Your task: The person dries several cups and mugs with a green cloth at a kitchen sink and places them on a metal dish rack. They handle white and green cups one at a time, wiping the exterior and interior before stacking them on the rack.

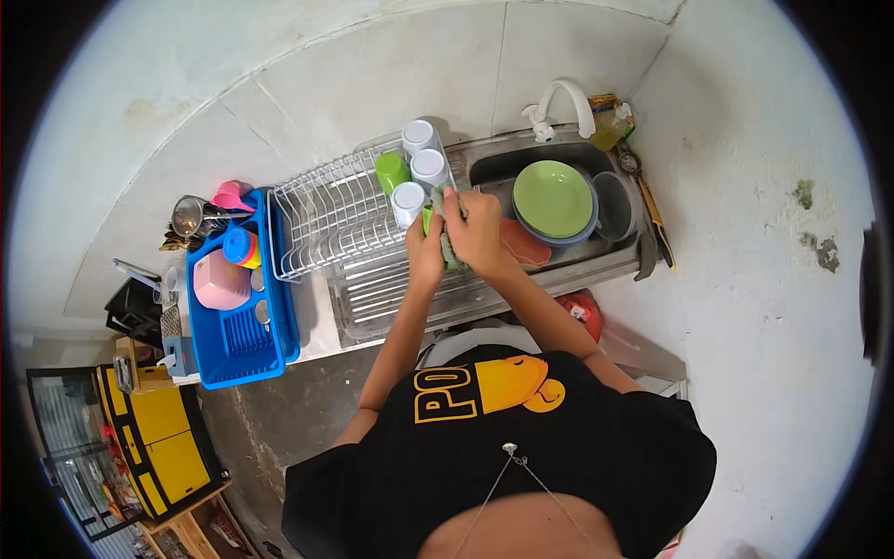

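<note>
My left hand [424, 253] holds a bright green cup [427, 218], mostly hidden by the fingers. Bunched in my right hand [475, 225] is a grey-green cloth [448, 246], pressed against the cup. Both hands are close together above the drainboard, beside the right end of a white wire dish rack [328, 209]. Upside-down cups stand at that end of the rack: a green cup [392, 173] and white cups, one of them [408, 202] just behind my left hand.
Right of my hands, the sink [489, 171] holds stacked green plates [555, 199], an orange dish [524, 246] and a clear bowl [613, 206] under a white faucet [576, 105]. A blue dish rack [237, 374] with a pink container [222, 279] and utensils stands left.
</note>
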`<state>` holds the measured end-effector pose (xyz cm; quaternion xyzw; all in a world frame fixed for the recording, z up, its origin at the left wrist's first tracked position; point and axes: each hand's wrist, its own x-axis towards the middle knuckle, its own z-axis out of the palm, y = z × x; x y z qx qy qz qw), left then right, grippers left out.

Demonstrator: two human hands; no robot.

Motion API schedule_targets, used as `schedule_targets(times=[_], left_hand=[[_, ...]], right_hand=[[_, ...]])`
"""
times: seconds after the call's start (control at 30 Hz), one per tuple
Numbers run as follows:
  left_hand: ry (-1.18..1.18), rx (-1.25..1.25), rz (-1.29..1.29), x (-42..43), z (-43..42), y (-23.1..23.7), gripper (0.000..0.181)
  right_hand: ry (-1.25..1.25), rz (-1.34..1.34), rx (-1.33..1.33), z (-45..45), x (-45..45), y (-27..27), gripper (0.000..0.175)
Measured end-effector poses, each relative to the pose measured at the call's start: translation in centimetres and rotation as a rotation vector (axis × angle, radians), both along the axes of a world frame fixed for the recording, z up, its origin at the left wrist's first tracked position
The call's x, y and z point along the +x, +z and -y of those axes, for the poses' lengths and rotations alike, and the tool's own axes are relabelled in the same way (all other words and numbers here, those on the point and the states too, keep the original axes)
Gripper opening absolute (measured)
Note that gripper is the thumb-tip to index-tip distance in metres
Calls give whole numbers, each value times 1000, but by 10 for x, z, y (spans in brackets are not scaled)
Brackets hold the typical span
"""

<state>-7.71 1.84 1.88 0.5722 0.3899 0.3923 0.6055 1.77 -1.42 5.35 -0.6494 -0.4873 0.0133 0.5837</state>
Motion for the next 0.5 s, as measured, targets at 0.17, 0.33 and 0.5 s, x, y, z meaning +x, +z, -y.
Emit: schedule_targets(times=[0.17, 0.33, 0.5], left_hand=[[-357, -567, 341, -9, 1, 29, 61], [-107, -455, 294, 2, 7, 24, 60], [-48, -282, 102, 4, 5, 14, 51]], right_hand=[[237, -1096, 276, -7, 15, -39, 24], [256, -398, 37, -12, 29, -15, 44], [1, -166, -188, -6, 23, 9, 41]])
